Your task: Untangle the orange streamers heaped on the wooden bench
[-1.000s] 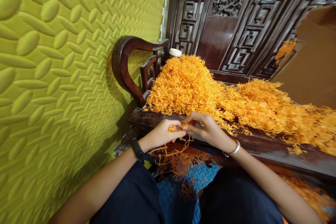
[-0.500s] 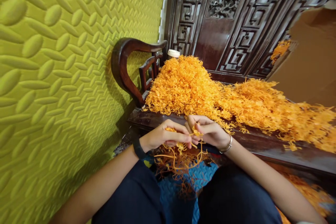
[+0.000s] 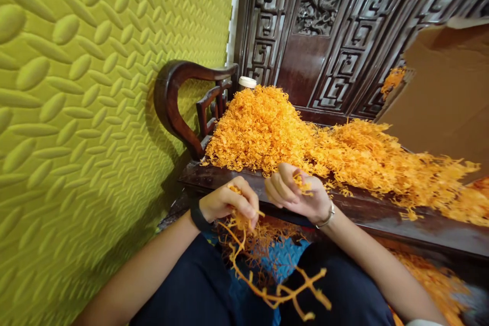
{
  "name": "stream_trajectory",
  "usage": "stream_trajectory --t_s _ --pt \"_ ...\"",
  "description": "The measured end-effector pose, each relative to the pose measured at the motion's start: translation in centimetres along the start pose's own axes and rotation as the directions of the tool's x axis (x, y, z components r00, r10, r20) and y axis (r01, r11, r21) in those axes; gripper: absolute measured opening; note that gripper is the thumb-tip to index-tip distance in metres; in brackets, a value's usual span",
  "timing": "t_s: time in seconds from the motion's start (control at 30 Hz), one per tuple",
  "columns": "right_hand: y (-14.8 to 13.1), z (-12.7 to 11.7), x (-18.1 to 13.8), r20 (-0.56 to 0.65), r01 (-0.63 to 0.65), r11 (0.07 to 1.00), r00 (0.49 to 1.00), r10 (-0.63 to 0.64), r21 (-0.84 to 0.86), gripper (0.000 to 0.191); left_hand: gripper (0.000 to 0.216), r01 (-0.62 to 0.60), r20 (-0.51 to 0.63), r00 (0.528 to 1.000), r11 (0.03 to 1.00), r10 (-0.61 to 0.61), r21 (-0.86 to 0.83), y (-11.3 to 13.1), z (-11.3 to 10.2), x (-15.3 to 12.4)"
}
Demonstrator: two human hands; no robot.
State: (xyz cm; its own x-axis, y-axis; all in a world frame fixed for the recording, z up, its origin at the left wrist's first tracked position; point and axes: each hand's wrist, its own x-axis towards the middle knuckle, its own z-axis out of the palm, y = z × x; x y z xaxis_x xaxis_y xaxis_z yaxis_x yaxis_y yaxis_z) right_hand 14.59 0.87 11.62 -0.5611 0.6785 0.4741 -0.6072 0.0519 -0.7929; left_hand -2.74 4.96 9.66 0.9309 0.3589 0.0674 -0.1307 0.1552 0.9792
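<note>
My left hand (image 3: 228,202) is closed on an orange branched plastic strip (image 3: 280,289) that hangs down over my lap. My right hand (image 3: 296,193), palm turned up, has its fingers curled round a small orange piece (image 3: 302,183). Both hands hover just in front of the dark wooden bench's edge (image 3: 367,214). Behind them a big heap of the same orange pieces (image 3: 267,127) covers the bench seat and spreads to the right.
A padded yellow-green wall (image 3: 76,112) fills the left. The bench's curved armrest (image 3: 171,97) and carved dark back (image 3: 328,25) stand behind the heap. A white cup (image 3: 247,82) peeks out behind it. A brown cardboard box (image 3: 446,102) sits at right. More orange strips lie on the blue floor mat (image 3: 284,260).
My hands have come apart. The right hand has turned palm up with a small piece, while the branched strip has dropped lower from my left hand.
</note>
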Motion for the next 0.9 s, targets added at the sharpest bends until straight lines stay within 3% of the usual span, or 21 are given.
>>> stream_trajectory --t_s 0.07,0.1,0.17,0.23,0.3,0.43,0.63,0.73,0.8,0.9 --pt "-1.6 -0.4 -0.6 -0.16 0.075 0.958 0.979 -0.123 -0.277 0.018 0.016 0.042 -0.074 0.996 0.999 -0.04 0.028 -0.1 0.1 0.3" --pt "-2.4 -0.8 -1.0 -0.262 0.071 0.901 0.944 -0.199 -0.429 0.013 0.017 0.058 -0.102 0.993 0.998 -0.054 0.036 -0.2 0.1 0.5" --pt "-3.4 -2.0 -1.8 -0.438 -0.031 0.739 0.822 -0.364 -0.673 0.013 0.019 0.085 -0.122 0.989 0.995 -0.078 0.06 -0.4 0.1 0.8" --pt "-3.9 -3.7 -2.5 -0.516 -0.186 0.579 0.709 -0.481 -0.794 0.019 0.02 0.103 -0.124 0.989 0.985 -0.087 0.136 -0.6 0.2 1.1" --pt "-3.8 -5.6 -2.8 -0.526 -0.3 0.453 0.66 -0.537 -0.839 0.024 0.022 0.127 -0.116 0.988 0.962 -0.101 0.242 -0.7 0.3 1.3" --pt "-2.9 -9.7 -3.0 -0.509 -0.434 0.277 0.633 -0.583 -0.857 0.029 0.03 0.19 -0.174 0.975 0.924 -0.139 0.33 -1.1 0.5 1.6" --pt "-1.9 -13.4 -3.5 -0.469 -0.526 0.107 0.626 -0.624 -0.844 0.043 0.039 0.097 -0.311 0.95 0.978 -0.035 0.185 -2.1 0.3 1.9" --pt "-1.8 -13.4 -3.6 -0.422 -0.585 -0.074 0.661 -0.62 -0.808 0.042 0.044 0.075 -0.333 0.943 0.985 -0.019 0.156 -2.3 0.2 1.9" --pt "-2.0 -12.4 -3.4 -0.373 -0.603 -0.162 0.659 -0.654 -0.781 0.042 0.047 0.072 -0.339 0.941 0.987 -0.02 0.142 -2.4 0.2 1.8" --pt "-2.8 -9.4 -2.9 -0.301 -0.512 -0.129 0.671 -0.678 -0.849 0.034 0.056 0.054 -0.345 0.938 0.991 -0.009 0.121 -2.1 0.4 1.7"
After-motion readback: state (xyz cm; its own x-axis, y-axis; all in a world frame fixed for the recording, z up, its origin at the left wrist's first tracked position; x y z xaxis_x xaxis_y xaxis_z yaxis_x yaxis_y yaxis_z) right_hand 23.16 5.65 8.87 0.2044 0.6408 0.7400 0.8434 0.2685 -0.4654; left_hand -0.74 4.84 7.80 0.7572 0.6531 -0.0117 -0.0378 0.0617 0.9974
